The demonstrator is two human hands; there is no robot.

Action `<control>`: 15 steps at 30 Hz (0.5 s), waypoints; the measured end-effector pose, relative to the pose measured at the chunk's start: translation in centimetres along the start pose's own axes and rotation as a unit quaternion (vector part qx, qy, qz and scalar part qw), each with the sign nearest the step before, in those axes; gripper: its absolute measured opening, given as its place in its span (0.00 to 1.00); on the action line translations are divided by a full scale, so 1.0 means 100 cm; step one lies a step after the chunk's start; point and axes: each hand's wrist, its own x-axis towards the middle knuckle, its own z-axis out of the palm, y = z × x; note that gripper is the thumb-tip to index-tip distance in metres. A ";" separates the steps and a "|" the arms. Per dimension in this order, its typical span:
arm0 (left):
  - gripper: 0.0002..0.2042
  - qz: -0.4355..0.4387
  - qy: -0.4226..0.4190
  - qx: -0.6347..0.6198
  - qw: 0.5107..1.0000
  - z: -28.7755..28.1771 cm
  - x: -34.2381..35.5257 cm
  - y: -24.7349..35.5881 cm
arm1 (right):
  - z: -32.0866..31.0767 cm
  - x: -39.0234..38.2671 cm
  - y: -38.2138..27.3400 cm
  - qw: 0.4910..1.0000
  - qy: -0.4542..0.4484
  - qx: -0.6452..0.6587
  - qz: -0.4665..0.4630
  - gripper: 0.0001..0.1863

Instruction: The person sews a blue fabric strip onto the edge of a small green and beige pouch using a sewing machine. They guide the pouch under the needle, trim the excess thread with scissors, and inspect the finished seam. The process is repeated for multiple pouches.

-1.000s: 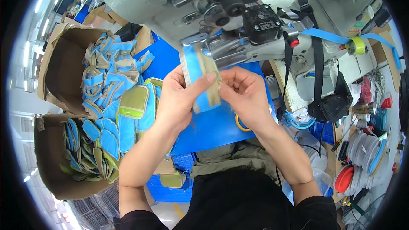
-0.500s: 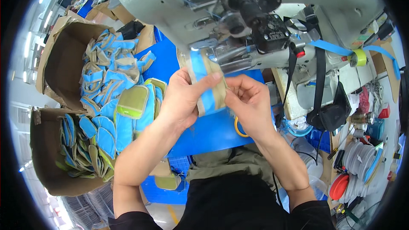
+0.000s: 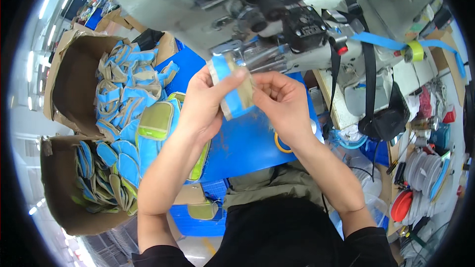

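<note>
A beige fabric strip with a blue stripe is held up between my two hands, just in front of the sewing machine. My left hand grips its left side, thumb lying across the front and fingers behind it. On the other side, the fingertips of my right hand pinch its right edge. The strip's upper end reaches close to the machine's metal sewing parts. Whether it touches them, I cannot tell. Beneath my hands lies the blue tabletop.
Left stand two cardboard boxes with blue, beige and green fabric pieces; a pile of blue-beige strips spills beside them. Scissors with a yellow handle lie by my right wrist. Blue tape runs across the machine. Several spools sit right.
The view has shifted a little. Both hands still hold the fabric strip, which now appears slightly higher and further left, and more tilted. More of the tabletop shows beneath it.
</note>
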 end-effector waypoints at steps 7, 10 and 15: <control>0.13 0.033 -0.005 0.042 0.999 -0.007 -0.018 -0.006 | 0.000 0.000 0.004 0.983 0.030 -0.120 -0.134 0.12; 0.13 0.022 -0.008 0.032 0.999 -0.010 -0.015 -0.006 | -0.002 -0.002 0.003 0.976 0.034 -0.149 -0.153 0.13; 0.12 0.039 -0.020 0.035 0.998 -0.007 -0.012 -0.008 | -0.003 -0.002 0.004 0.964 0.040 -0.194 -0.178 0.12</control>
